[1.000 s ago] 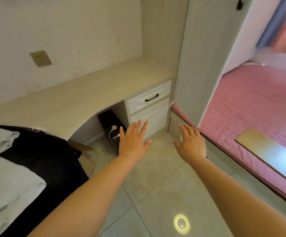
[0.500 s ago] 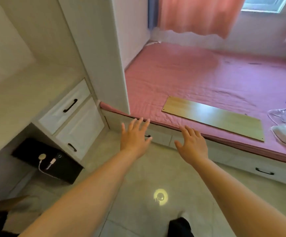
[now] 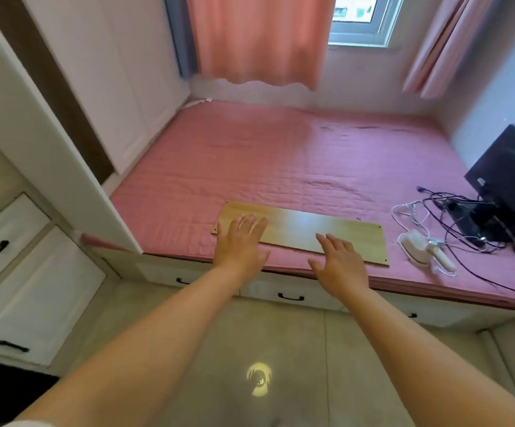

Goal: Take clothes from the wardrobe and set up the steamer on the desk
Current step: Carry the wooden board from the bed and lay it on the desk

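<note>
**Both hands out over the bed edge, nothing held**

Now at nine o'clock stand the white drawers (image 3: 19, 272) and the tall wardrobe panel (image 3: 50, 134). Toward the middle, the left hand (image 3: 241, 241) reaches forward, its grip spread flat and empty, in front of a wooden board (image 3: 305, 231) lying on the pink bed (image 3: 281, 155). The right hand (image 3: 341, 266) does likewise, fingers straight, holding nothing. At three o'clock, the white steamer (image 3: 416, 246) lies on the bed among tangled cables (image 3: 453, 217), beside a black monitor (image 3: 511, 177).

Head view, down toward bed (image 3: 281, 155)
</note>
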